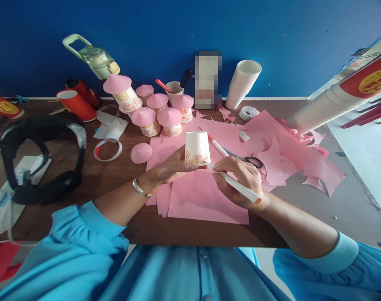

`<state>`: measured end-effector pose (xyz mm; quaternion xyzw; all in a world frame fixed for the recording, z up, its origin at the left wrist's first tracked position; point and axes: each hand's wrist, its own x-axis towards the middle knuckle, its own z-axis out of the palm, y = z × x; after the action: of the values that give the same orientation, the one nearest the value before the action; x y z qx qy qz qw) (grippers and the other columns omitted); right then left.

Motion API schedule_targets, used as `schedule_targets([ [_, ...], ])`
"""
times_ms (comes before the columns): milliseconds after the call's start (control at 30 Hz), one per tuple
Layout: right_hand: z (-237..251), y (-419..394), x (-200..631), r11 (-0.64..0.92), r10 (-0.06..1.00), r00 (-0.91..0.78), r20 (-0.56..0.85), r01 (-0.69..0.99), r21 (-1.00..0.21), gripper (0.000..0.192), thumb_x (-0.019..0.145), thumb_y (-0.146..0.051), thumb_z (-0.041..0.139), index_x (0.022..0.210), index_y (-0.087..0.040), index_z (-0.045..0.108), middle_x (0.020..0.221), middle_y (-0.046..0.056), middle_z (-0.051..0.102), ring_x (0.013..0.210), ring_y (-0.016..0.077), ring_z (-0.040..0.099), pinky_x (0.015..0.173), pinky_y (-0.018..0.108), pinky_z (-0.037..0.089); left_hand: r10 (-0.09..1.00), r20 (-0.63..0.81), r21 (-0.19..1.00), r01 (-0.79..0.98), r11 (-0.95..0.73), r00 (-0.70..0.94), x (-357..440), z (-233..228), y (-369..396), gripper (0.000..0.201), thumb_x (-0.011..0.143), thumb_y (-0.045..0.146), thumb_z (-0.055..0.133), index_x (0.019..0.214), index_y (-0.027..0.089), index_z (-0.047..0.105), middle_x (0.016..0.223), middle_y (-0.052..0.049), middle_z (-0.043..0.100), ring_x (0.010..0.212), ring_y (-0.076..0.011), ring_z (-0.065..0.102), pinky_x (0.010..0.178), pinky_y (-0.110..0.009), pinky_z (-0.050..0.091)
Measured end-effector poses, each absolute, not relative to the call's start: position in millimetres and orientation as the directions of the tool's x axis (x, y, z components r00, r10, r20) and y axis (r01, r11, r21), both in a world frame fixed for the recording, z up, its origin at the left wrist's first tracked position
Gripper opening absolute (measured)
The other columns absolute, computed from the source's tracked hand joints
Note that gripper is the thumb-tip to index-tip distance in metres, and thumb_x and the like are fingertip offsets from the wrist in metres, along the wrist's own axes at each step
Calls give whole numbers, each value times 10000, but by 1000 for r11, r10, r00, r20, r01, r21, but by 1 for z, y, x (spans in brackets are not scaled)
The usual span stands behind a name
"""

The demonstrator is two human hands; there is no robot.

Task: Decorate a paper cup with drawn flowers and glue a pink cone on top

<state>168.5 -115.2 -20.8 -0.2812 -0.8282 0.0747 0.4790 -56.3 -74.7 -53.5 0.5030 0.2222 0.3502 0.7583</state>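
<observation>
My left hand [171,167] holds an upside-down white paper cup [197,147] by its rim, just above the pink paper sheets [206,196]. Small orange and yellow flowers are drawn along the cup's lower edge. My right hand [240,177] grips a white marker [237,186] with an orange end, its tip touching the cup's lower right edge. A second white marker [220,147] lies on the pink paper behind the cup, beside scissors [251,160].
Several finished cups with pink cone lids [170,121] stand behind. A loose pink cone [140,152], tape rolls [108,149], black headphones [40,159], red cups [76,104], stacks of white cups [243,83], a pen holder [174,90] and pink scraps [303,159] cover the brown table [115,200].
</observation>
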Motion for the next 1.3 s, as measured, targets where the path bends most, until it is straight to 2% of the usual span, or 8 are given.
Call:
schedule_targets([
  [233, -21, -115, 168, 828, 538, -373, 756, 400, -392, 180, 948, -83, 643, 1020, -242, 603, 800, -12, 718, 666, 152, 733, 581, 262, 586, 743, 38, 926, -303, 225, 668, -58, -55, -75, 296, 898, 281, 821, 1178, 206, 760, 1182, -95, 744, 1128, -239, 703, 1051, -402, 574],
  [667, -16, -118, 167, 806, 577, -389, 718, 409, -427, 189, 919, -75, 616, 983, -251, 593, 763, -29, 727, 609, 130, 702, 551, 237, 536, 736, 64, 939, -290, 183, 674, -57, -49, -75, 343, 889, 344, 820, 1193, 208, 740, 1120, -99, 715, 1058, -238, 673, 998, -402, 574],
  [933, -14, -119, 168, 823, 552, -361, 752, 384, -420, 214, 909, -55, 639, 995, -247, 598, 741, -21, 726, 616, 150, 725, 584, 254, 579, 741, 58, 936, -294, 192, 669, -58, -51, -75, 346, 882, 322, 828, 1196, 214, 729, 1088, -76, 679, 1017, -206, 640, 948, -352, 562],
  [1300, -16, -119, 168, 839, 535, -398, 745, 354, -413, 225, 915, -44, 640, 1026, -236, 603, 763, -2, 727, 633, 157, 730, 562, 257, 562, 744, 67, 943, -286, 171, 665, -57, -47, -75, 314, 879, 323, 828, 1154, 206, 734, 1063, -74, 678, 990, -201, 629, 907, -330, 543],
])
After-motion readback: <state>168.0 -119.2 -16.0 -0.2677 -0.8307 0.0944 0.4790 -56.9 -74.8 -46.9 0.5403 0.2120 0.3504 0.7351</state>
